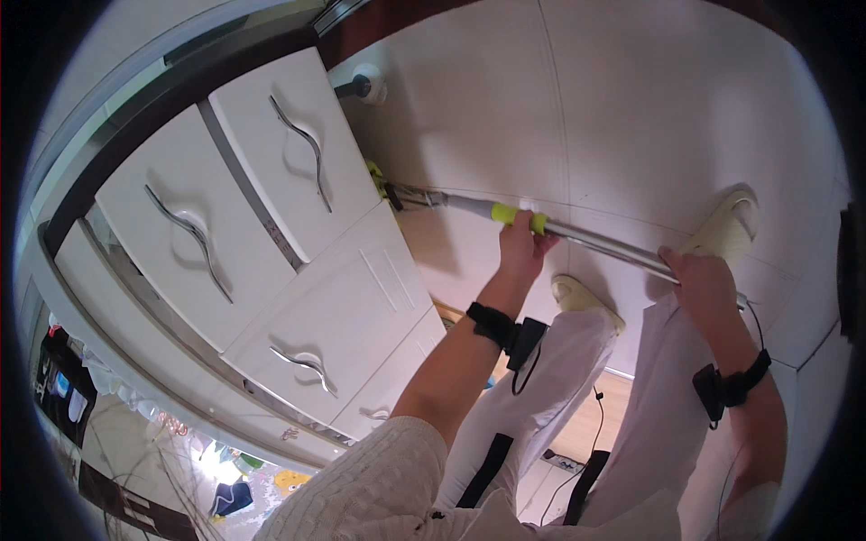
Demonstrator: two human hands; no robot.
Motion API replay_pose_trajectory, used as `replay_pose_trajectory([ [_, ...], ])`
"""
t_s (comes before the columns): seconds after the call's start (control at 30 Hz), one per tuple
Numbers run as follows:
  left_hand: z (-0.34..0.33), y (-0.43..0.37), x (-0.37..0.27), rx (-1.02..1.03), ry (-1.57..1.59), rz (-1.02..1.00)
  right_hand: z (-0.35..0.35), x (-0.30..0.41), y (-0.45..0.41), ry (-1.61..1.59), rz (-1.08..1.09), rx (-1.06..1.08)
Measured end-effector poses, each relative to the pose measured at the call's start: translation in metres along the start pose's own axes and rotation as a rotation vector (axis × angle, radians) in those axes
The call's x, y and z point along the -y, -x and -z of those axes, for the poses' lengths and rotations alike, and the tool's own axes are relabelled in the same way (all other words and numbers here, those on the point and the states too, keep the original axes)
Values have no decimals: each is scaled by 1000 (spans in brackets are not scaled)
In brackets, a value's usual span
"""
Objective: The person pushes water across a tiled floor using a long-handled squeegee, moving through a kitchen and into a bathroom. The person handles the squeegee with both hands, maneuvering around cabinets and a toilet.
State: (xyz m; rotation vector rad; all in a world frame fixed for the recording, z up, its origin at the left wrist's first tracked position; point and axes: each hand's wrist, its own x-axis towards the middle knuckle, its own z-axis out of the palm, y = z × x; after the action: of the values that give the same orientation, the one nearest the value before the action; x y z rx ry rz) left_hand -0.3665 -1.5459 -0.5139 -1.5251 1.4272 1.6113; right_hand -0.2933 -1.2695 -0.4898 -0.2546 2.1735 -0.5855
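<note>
Both my hands grip a long mop-like tool with a metal pole [602,245]. My left hand [521,243] is closed around its yellow-green collar [503,214], where a grey tapered sleeve [468,204] begins. Further up the pole, towards my body, my right hand [703,280] wraps its upper end. The tool slants down to the left, and its yellow-green head [374,177] lies on the floor against the side of a white cabinet [352,270]. That cabinet hides most of the head, so its exact type cannot be made out.
Drawers with wavy metal handles [301,152] front the cabinet. A white round object with a dark stem [369,84] is by its far corner. Pale tiled floor [473,101] stretches ahead. My slippers [724,223] stand on it. A cable [595,433] and power strip [565,462] lie behind my legs.
</note>
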Motion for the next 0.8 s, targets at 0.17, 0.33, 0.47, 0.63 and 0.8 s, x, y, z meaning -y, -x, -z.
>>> replay_pose_trajectory([
  [0.17, 12, -39, -42, -1, -128, -147, -24, 38, -39, -192, -46, -70],
  [0.33, 14, -72, -77, 4, -291, -346, -43, 82, -61, -455, -73, -184],
  [0.47, 11, -78, -63, -65, -291, -379, -48, 79, -66, -513, -69, -125],
  [0.63, 9, -73, -56, -269, -566, -443, -51, 81, -64, -691, -5, 89],
  [0.8, 24, -64, -50, -286, -680, -252, -63, 81, -52, -731, 42, 208],
])
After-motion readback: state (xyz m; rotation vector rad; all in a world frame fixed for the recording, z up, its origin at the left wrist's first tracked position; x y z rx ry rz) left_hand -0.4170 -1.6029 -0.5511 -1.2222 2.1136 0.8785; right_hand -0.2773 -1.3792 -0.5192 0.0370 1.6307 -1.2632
